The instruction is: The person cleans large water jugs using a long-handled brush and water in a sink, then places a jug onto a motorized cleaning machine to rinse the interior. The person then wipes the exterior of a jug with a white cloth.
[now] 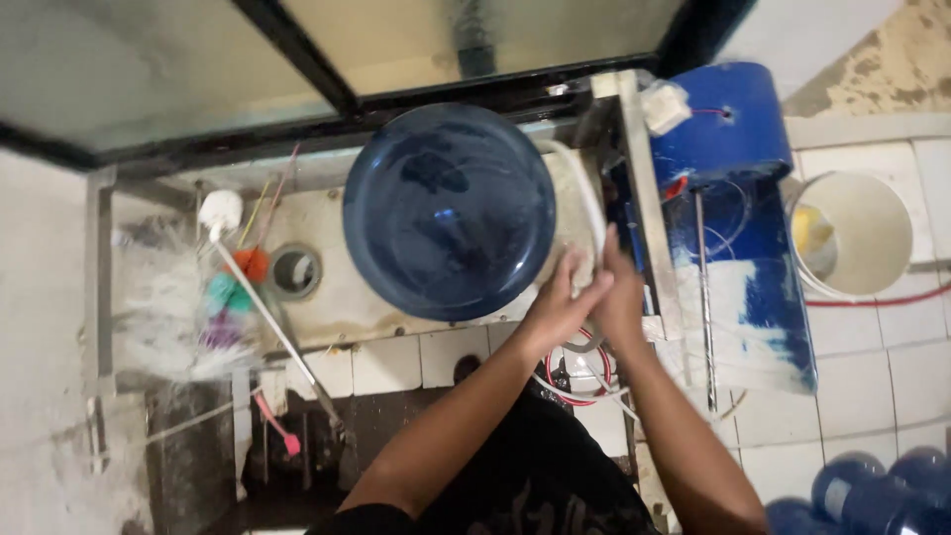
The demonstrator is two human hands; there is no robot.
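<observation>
A big round blue water jug [448, 211] stands in a stained washing basin [317, 223], seen end-on from above. My left hand [557, 305] and my right hand [620, 292] meet just right of the jug, at the basin's front right corner. A white hose [584, 193] curves round the jug's right side and runs down to where my hands touch. Motion blur hides whether either hand grips the hose.
A long-handled brush with a white head [222, 210] lies across the basin's left side by a round drain hole [294, 270]. Coloured brushes [233, 292] sit there too. On the right are a blue drum [723, 119], a white bucket [872, 233] and more blue jugs [872, 490].
</observation>
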